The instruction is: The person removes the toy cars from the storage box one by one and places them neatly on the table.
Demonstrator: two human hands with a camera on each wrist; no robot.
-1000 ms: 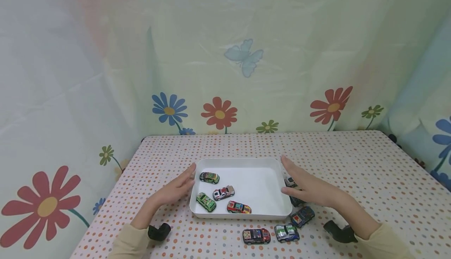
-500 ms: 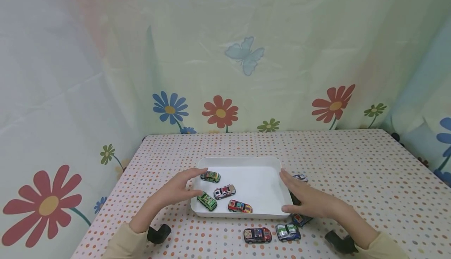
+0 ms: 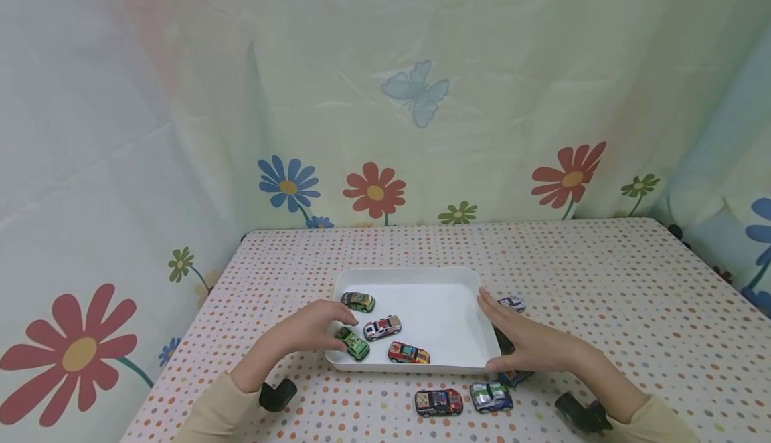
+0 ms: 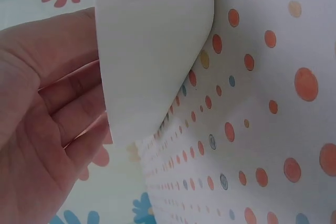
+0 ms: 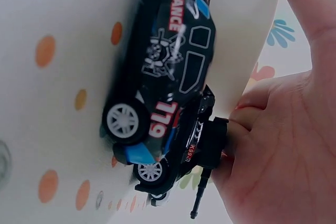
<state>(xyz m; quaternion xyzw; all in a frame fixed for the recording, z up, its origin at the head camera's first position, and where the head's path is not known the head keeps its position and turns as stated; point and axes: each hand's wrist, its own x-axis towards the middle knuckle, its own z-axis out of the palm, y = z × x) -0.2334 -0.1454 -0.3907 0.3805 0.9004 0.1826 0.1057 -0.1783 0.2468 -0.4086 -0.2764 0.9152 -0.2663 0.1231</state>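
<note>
A white tray (image 3: 446,322) lies on the table with toy cars inside at its left. My left hand (image 3: 304,328) reaches over its left wall, thumb and bent forefinger beside a light-green toy car (image 3: 354,344); no firm grip shows. In the left wrist view the tray wall hides the fingertips of the left hand (image 4: 58,103). Nearby inside are a dark-green car (image 3: 358,302), a white-and-red car (image 3: 382,328) and a red-and-yellow car (image 3: 409,353). My right hand (image 3: 536,342) lies along the right rim, fingers fairly straight, above a black toy car (image 5: 168,61).
Outside the tray, a red-and-dark car (image 3: 438,403) and a green-and-silver car (image 3: 490,397) stand in front. A white-and-blue car (image 3: 512,304) and a black toy with a barrel (image 5: 202,145) are at its right. The spotted table (image 3: 602,282) ends at a flowered curtain (image 3: 470,148).
My left hand has come from outside the left rim over the tray and down to the light-green car. My right hand has drawn slightly nearer along the right rim. The cars stay put.
</note>
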